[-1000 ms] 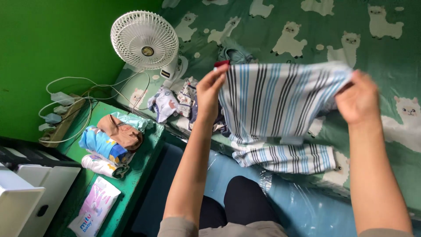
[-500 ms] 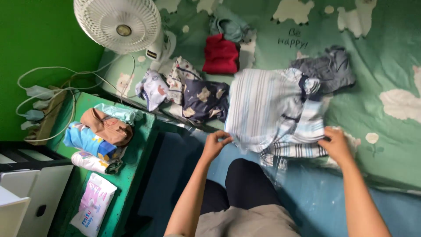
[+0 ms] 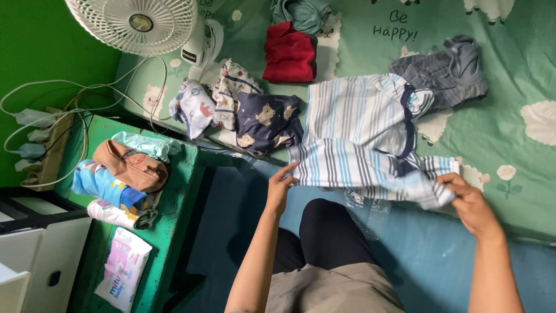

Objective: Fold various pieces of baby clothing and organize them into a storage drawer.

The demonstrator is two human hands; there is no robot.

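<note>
Both hands pinched on the striped shorts (image 3: pixel 370 171), mid-frame: left hand (image 3: pixel 282 186) on one corner, right hand (image 3: pixel 470 200) on the other. Light, floppy cotton, so corners grip best.

Striped shirt (image 3: pixel 359 124) on bed (image 3: pixel 509 139), fan (image 3: pixel 139 23) far left

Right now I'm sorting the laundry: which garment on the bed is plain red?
The folded red garment near the top, right of the white fan; the neighbouring clothes are striped, printed, grey or teal.
</note>
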